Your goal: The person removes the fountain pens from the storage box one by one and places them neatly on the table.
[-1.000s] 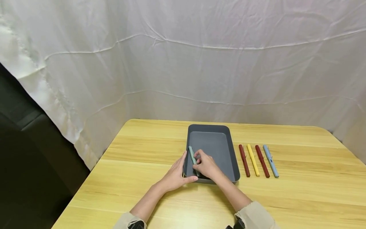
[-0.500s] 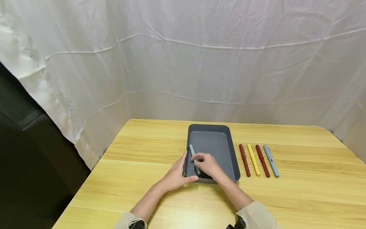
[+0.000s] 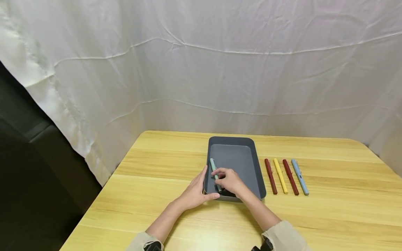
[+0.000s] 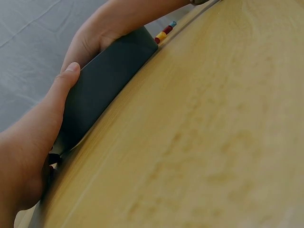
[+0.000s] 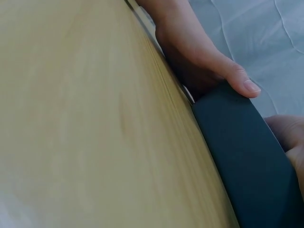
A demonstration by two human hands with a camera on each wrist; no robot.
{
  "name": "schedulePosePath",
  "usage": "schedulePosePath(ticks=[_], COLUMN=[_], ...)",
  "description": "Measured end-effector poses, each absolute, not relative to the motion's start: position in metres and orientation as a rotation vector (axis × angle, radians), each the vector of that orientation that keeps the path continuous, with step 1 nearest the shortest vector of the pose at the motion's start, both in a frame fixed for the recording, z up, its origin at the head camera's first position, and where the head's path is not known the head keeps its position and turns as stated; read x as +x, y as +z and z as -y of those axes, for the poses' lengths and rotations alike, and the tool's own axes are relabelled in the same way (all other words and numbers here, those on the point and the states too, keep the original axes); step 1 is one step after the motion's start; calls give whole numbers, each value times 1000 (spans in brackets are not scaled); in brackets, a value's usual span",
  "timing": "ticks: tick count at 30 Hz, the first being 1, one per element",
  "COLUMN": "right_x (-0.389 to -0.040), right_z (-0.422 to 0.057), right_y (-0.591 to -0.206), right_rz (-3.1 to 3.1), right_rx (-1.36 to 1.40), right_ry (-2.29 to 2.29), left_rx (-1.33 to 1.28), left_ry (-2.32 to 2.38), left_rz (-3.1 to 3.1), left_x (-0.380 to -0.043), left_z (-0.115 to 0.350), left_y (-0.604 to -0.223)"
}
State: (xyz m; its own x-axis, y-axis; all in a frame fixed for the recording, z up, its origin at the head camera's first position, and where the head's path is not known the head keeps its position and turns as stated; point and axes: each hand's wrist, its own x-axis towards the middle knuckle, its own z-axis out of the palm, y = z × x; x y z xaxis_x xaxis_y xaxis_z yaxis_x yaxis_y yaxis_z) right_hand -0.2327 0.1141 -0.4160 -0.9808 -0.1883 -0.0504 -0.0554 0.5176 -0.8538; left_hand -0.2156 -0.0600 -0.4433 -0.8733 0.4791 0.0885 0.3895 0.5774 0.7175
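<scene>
A dark grey rectangular tray sits on the table. My left hand rests against its near left corner, fingers stretched along the left side and thumb on the front rim. In the left wrist view that thumb lies on the tray's rim. Inside the tray, along the left wall, is a light green pen. My right hand reaches over the front rim and pinches this pen around its middle with thumb and index finger. The right wrist view hides the pen behind the tray's wall.
Right of the tray lie a dark red pen, a yellow pen, another dark red pen and a light blue pen, side by side. A pale curtain hangs behind the wooden table.
My right index finger has uncurled a little along the green pen, and the pen has shifted slightly away from me. My left hand keeps its place at the tray.
</scene>
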Motion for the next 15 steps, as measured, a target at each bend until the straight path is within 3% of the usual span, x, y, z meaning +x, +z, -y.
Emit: schedulePosePath(ticks=[15], right_x=[-228], right_z=[-126], right_y=[-404], right_rz=[-2670], right_rx=[-175], right_ry=[-1437], left_rx=[720], left_ry=[1184], left_rz=[-2700], left_x=[-216], left_z=[58], left_y=[-444])
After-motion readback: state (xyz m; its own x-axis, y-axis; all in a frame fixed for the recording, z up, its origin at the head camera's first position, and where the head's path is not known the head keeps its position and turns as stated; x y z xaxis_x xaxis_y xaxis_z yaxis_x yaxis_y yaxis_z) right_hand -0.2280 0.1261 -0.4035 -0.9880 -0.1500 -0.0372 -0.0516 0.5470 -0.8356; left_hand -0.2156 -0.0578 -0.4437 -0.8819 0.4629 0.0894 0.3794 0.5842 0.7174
